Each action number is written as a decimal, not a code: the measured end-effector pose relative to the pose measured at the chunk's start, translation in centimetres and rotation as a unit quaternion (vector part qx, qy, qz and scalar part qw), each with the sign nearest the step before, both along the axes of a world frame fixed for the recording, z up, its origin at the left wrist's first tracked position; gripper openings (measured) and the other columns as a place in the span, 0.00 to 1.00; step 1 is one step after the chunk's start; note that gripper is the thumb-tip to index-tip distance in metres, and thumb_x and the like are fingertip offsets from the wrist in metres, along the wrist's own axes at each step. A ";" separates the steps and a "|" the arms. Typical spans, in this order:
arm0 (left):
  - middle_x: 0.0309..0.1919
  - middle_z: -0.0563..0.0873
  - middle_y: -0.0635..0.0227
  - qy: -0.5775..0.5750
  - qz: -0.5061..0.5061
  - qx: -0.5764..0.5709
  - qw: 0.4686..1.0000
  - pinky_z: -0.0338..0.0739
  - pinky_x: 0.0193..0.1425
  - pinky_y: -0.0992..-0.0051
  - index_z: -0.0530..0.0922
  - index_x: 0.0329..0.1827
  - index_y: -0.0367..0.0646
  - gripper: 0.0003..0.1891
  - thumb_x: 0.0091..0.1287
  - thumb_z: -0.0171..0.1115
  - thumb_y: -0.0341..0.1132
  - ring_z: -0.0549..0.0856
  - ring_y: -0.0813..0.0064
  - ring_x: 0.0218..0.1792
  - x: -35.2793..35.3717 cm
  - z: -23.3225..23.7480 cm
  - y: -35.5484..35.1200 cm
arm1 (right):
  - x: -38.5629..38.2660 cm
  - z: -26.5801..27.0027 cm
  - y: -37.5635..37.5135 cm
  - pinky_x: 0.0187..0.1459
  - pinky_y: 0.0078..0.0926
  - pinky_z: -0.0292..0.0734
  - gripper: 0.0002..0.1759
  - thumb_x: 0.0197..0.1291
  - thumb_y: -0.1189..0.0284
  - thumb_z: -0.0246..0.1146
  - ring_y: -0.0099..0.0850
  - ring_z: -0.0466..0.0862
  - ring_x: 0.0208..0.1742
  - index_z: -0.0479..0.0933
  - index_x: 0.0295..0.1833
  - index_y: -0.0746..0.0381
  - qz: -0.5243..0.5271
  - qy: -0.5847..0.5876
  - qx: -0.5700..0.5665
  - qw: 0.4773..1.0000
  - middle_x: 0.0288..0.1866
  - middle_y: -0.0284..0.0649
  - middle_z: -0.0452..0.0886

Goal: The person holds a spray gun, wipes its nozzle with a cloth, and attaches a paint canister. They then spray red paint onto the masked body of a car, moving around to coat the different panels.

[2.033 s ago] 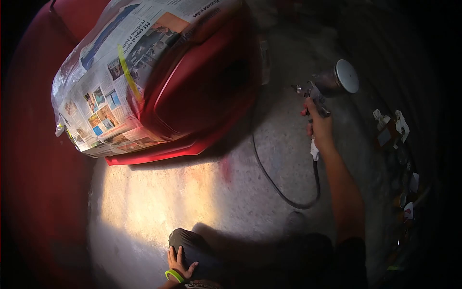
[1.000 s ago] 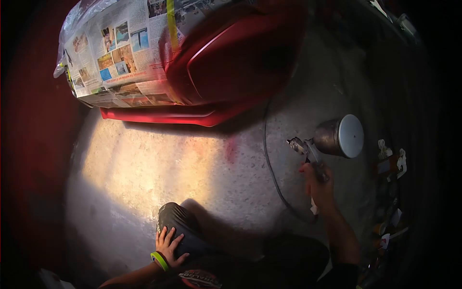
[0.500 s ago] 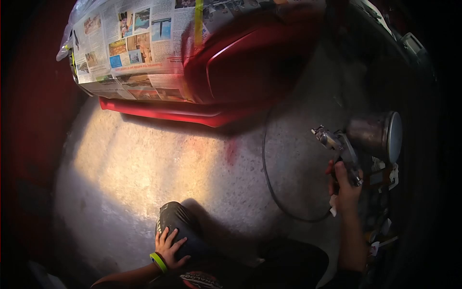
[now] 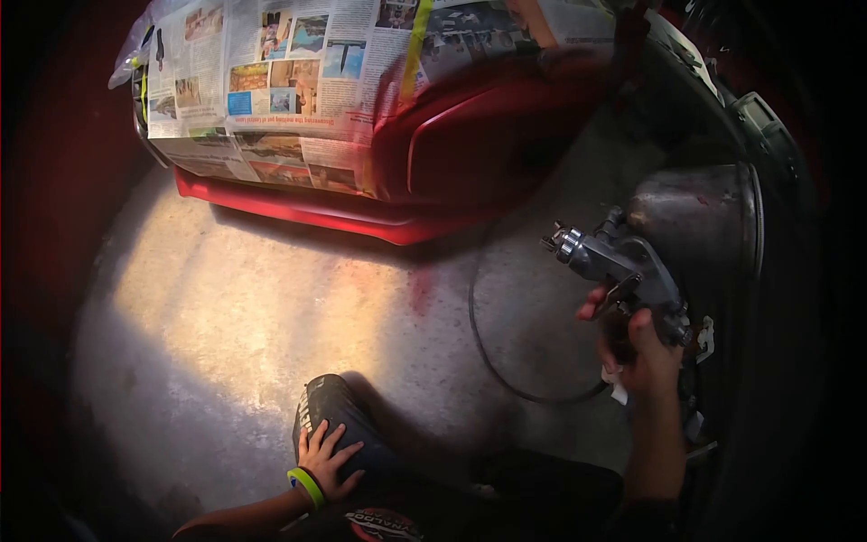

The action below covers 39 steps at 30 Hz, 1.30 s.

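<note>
My right hand (image 4: 646, 348) is wrapped round the handle of a metal spray gun (image 4: 623, 266), with fingers at its trigger. The nozzle points to the upper left, and a large metal cup (image 4: 695, 212) is attached to the gun. My left hand (image 4: 330, 461), with a yellow-green band at the wrist, lies with fingers spread on my dark-clothed knee (image 4: 330, 406). Ahead is a glossy red car bumper (image 4: 397, 221), below and beside panels masked with newspaper (image 4: 298, 90) and yellow tape (image 4: 415, 50).
A dark hose (image 4: 479, 339) curves over the grey concrete floor (image 4: 226, 307), which bears a faint red stain near the bumper. Dim parts and scraps lie at the right, beyond my right hand. Dark red surfaces stand at the far left.
The spray gun and its cup have come up and nearer, appearing larger, with the nozzle further left. My left hand stays on my knee. The view has shifted slightly.
</note>
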<state>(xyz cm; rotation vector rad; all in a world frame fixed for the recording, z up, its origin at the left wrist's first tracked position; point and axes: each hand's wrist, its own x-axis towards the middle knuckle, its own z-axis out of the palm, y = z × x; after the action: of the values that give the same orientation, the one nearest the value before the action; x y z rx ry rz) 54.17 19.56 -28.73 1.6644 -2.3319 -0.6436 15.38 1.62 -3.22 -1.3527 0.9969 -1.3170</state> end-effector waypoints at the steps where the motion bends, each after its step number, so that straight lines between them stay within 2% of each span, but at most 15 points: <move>1: 0.72 0.71 0.54 0.002 -0.004 0.002 1.000 0.48 0.75 0.32 0.81 0.63 0.60 0.29 0.57 0.72 0.54 0.62 0.41 0.75 0.0 0.0 -0.1 | 0.3 0.6 -0.6 0.18 0.16 0.70 0.28 0.68 0.59 0.66 0.29 0.85 0.38 0.74 0.60 0.73 -0.015 0.017 -0.014 1.000 0.48 0.51 0.83; 4: 0.72 0.71 0.54 0.018 -0.013 0.006 1.000 0.48 0.75 0.32 0.81 0.63 0.61 0.28 0.57 0.71 0.53 0.63 0.41 0.75 -0.1 0.1 -0.2 | 1.3 2.1 -1.4 0.16 0.15 0.65 0.25 0.71 0.57 0.62 0.22 0.81 0.29 0.77 0.57 0.70 -0.091 0.053 -0.014 0.994 0.45 0.47 0.84; 6: 0.72 0.71 0.54 0.025 -0.022 0.006 0.999 0.48 0.75 0.31 0.81 0.63 0.61 0.28 0.58 0.70 0.53 0.62 0.42 0.75 -0.2 0.1 -0.3 | 1.2 2.3 -1.2 0.17 0.15 0.65 0.24 0.72 0.57 0.61 0.22 0.80 0.29 0.77 0.57 0.69 -0.106 0.076 0.000 0.992 0.44 0.46 0.84; 12: 0.72 0.71 0.54 0.030 -0.043 0.021 0.998 0.47 0.75 0.31 0.81 0.63 0.61 0.26 0.60 0.69 0.51 0.62 0.43 0.76 -0.9 0.7 -0.9 | 2.0 1.3 -0.2 0.17 0.16 0.64 0.23 0.71 0.59 0.62 0.21 0.81 0.31 0.76 0.57 0.69 -0.117 0.103 -0.017 0.988 0.44 0.44 0.84; 13: 0.72 0.71 0.54 0.032 -0.046 0.022 0.998 0.47 0.75 0.31 0.81 0.63 0.61 0.27 0.59 0.70 0.50 0.62 0.43 0.76 -1.0 0.8 -1.0 | 1.6 0.8 -0.1 0.16 0.16 0.64 0.20 0.72 0.61 0.62 0.21 0.81 0.32 0.76 0.57 0.68 -0.137 0.093 -0.030 0.986 0.43 0.43 0.84; 17: 0.72 0.71 0.54 0.053 -0.058 0.020 0.997 0.47 0.75 0.31 0.81 0.63 0.61 0.26 0.58 0.70 0.49 0.62 0.43 0.76 -1.2 0.5 -1.2 | 2.9 -1.2 -0.4 0.16 0.18 0.65 0.15 0.75 0.65 0.59 0.23 0.82 0.34 0.77 0.54 0.66 -0.323 0.068 -0.022 0.944 0.43 0.40 0.83; 20: 0.72 0.71 0.56 0.064 -0.065 0.017 0.996 0.47 0.75 0.31 0.81 0.63 0.61 0.26 0.59 0.70 0.49 0.61 0.44 0.76 -1.4 0.2 -1.4 | 3.3 -5.0 0.5 0.15 0.19 0.65 0.14 0.75 0.65 0.59 0.24 0.83 0.35 0.76 0.52 0.66 -0.339 0.005 0.009 0.941 0.43 0.40 0.83; 22: 0.72 0.71 0.56 0.070 -0.067 0.017 0.995 0.47 0.75 0.31 0.81 0.63 0.61 0.26 0.59 0.70 0.49 0.61 0.45 0.77 -1.5 0.0 -1.5 | 4.8 -7.6 2.5 0.16 0.19 0.65 0.15 0.74 0.64 0.60 0.25 0.83 0.33 0.76 0.52 0.67 -0.296 -0.001 0.009 0.955 0.43 0.41 0.82; 24: 0.72 0.71 0.56 0.078 -0.072 0.025 0.994 0.47 0.75 0.31 0.81 0.63 0.61 0.26 0.59 0.70 0.50 0.61 0.45 0.77 -1.4 -0.4 -1.6 | 6.6 -9.5 4.8 0.17 0.19 0.67 0.18 0.71 0.63 0.63 0.26 0.82 0.30 0.76 0.53 0.70 -0.195 -0.019 0.019 0.980 0.47 0.45 0.82; 27: 0.72 0.71 0.56 0.074 -0.078 0.028 0.994 0.46 0.76 0.31 0.81 0.63 0.61 0.26 0.60 0.70 0.50 0.61 0.46 0.77 -1.5 -0.4 -1.8 | 10.8 -10.1 6.1 0.19 0.18 0.68 0.22 0.68 0.63 0.66 0.24 0.81 0.29 0.76 0.54 0.72 -0.103 -0.064 0.016 0.993 0.48 0.49 0.83; 30: 0.72 0.71 0.56 0.075 -0.082 0.026 0.993 0.46 0.76 0.31 0.80 0.63 0.62 0.26 0.60 0.70 0.51 0.61 0.46 0.77 -1.4 -0.5 -1.8 | 10.5 -10.8 5.5 0.20 0.18 0.68 0.24 0.66 0.63 0.69 0.22 0.79 0.27 0.76 0.54 0.74 -0.071 -0.035 0.043 0.996 0.48 0.51 0.84; 31: 0.72 0.70 0.56 0.075 -0.084 0.027 0.993 0.46 0.76 0.31 0.80 0.63 0.62 0.26 0.60 0.70 0.51 0.61 0.46 0.77 -1.3 -0.5 -1.9 | 10.7 -10.8 4.8 0.19 0.18 0.66 0.22 0.68 0.62 0.66 0.21 0.76 0.23 0.77 0.53 0.72 -0.115 -0.035 0.033 0.992 0.44 0.48 0.84; 34: 0.73 0.70 0.57 0.072 -0.086 0.032 0.993 0.45 0.76 0.31 0.80 0.64 0.62 0.26 0.61 0.68 0.51 0.60 0.47 0.78 -1.0 -0.3 -1.8 | 8.5 -12.4 2.0 0.18 0.18 0.64 0.19 0.72 0.62 0.63 0.21 0.74 0.19 0.78 0.52 0.70 -0.255 -0.034 0.006 0.966 0.41 0.44 0.84; 37: 0.73 0.70 0.56 0.073 -0.081 0.034 0.993 0.46 0.76 0.32 0.80 0.64 0.62 0.26 0.62 0.67 0.51 0.60 0.47 0.78 -0.7 -0.4 -1.7 | 8.0 -12.5 0.4 0.17 0.19 0.63 0.16 0.74 0.63 0.59 0.22 0.73 0.19 0.78 0.51 0.68 -0.378 -0.018 0.044 0.925 0.38 0.41 0.83; 39: 0.72 0.72 0.56 0.083 -0.073 0.025 0.994 0.46 0.76 0.31 0.81 0.63 0.61 0.26 0.59 0.70 0.50 0.62 0.46 0.77 -0.6 -0.4 -1.6 | 7.9 -13.3 0.9 0.18 0.19 0.63 0.16 0.74 0.63 0.59 0.22 0.73 0.18 0.78 0.50 0.68 -0.354 -0.011 0.065 0.933 0.38 0.41 0.83</move>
<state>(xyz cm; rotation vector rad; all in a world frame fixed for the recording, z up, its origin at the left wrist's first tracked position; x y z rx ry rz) 53.52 17.92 -29.12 1.4093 -2.3504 -0.8415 23.32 2.54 -16.50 -0.8905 1.6149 -1.7383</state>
